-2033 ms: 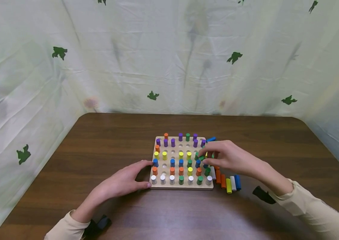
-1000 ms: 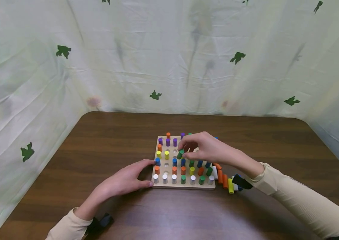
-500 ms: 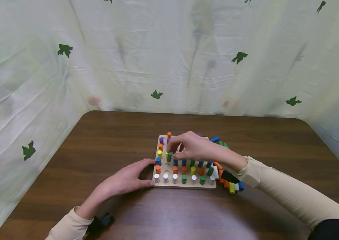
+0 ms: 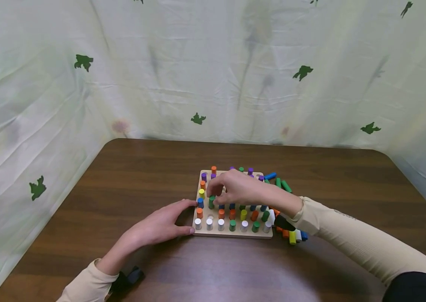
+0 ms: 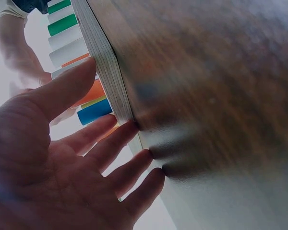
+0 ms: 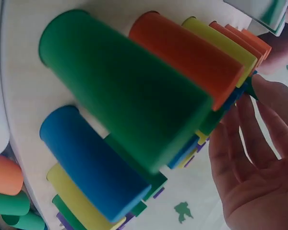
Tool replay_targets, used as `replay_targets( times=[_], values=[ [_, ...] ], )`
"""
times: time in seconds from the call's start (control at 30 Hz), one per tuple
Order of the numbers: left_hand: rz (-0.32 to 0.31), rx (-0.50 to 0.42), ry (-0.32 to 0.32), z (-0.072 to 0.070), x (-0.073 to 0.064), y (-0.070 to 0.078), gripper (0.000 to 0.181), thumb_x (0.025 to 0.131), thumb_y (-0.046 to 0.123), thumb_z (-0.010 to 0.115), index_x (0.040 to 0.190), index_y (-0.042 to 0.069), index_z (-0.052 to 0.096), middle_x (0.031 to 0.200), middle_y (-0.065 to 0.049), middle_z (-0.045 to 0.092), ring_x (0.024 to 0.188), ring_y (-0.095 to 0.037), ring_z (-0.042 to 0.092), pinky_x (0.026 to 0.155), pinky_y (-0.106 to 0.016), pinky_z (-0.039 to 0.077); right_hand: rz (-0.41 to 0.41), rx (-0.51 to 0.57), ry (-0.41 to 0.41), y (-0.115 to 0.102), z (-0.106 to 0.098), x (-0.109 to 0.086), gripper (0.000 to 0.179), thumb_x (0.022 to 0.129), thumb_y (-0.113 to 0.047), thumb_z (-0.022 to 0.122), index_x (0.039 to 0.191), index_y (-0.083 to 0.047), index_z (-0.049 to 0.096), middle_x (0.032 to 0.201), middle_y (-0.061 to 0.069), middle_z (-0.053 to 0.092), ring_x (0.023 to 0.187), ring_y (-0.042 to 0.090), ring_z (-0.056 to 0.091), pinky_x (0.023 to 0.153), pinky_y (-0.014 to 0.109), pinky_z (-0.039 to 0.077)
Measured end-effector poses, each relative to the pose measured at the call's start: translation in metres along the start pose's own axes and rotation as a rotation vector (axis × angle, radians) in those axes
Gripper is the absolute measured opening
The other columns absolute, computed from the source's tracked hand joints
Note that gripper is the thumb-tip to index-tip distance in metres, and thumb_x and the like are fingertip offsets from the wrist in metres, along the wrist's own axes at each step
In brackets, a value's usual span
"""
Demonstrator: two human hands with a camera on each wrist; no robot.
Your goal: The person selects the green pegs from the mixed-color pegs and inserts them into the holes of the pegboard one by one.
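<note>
In the head view, a person's right hand [image 4: 237,188] pinches a green peg [image 4: 211,202] between thumb and fingers, upright over the left part of the pegboard [image 4: 232,235], just right of a blue peg [image 4: 200,203]. Whether the green peg is fully seated cannot be told. The left hand [image 4: 160,226], fingers extended, touches the board's left edge. Loose pegs [image 4: 286,186] lie on the worktop [image 4: 152,167] to the board's right, and a pale cloth [image 4: 220,71] hangs behind.

In the left wrist view, that hand's thumb and fingers are spread, not curled, against the board's wooden side.

In the right wrist view, standing pegs [image 6: 182,52] fill the foreground; beyond them, the pinched peg is mostly hidden beside the thumb [image 6: 276,98].
</note>
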State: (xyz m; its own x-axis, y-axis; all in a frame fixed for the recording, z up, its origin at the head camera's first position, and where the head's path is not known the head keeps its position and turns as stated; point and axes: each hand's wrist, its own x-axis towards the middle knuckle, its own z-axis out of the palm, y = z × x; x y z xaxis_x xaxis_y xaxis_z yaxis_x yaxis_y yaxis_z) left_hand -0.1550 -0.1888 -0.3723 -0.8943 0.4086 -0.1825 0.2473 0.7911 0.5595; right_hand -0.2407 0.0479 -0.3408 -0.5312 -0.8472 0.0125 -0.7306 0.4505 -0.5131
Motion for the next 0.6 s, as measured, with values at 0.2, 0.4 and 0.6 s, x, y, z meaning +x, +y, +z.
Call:
replay_targets(
  times=[0.2, 0.4, 0.6],
  values=[
    [0.01, -0.002, 0.002, -0.0007, -0.0006, 0.0002, 0.067, 0.086, 0.037, 0.076, 0.143, 0.014, 0.049, 0.145, -0.009, 0.048, 0.134, -0.029, 0.044, 0.107, -0.053, 0.036, 0.015, -0.006, -0.008, -0.0018, 0.0018, 0.0022, 0.013, 0.086, -0.017, 0.078, 0.098, -0.02, 0.072, 0.085, -0.016, 0.064, 0.082, 0.005, 0.059, 0.074, 0.022, 0.051],
    [0.022, 0.004, 0.01, 0.0003, -0.0002, -0.0011, 0.066, 0.086, 0.036, 0.076, 0.143, 0.014, 0.049, 0.145, -0.009, 0.049, 0.134, -0.028, 0.044, 0.108, -0.052, 0.036, 0.026, -0.013, -0.01, -0.0017, 0.0012, 0.0027, 0.013, 0.086, -0.017, 0.078, 0.096, -0.02, 0.072, 0.083, -0.016, 0.063, 0.08, 0.005, 0.058, 0.074, 0.022, 0.051],
    [-0.011, -0.006, 0.0, 0.0021, 0.0011, -0.001, 0.067, 0.086, 0.034, 0.077, 0.143, 0.014, 0.049, 0.146, -0.008, 0.048, 0.135, -0.027, 0.043, 0.109, -0.052, 0.035, 0.049, 0.008, -0.02, -0.0011, 0.0018, 0.0023, 0.012, 0.085, -0.018, 0.079, 0.096, -0.02, 0.072, 0.083, -0.015, 0.063, 0.079, 0.007, 0.058, 0.073, 0.024, 0.051]
  ],
)
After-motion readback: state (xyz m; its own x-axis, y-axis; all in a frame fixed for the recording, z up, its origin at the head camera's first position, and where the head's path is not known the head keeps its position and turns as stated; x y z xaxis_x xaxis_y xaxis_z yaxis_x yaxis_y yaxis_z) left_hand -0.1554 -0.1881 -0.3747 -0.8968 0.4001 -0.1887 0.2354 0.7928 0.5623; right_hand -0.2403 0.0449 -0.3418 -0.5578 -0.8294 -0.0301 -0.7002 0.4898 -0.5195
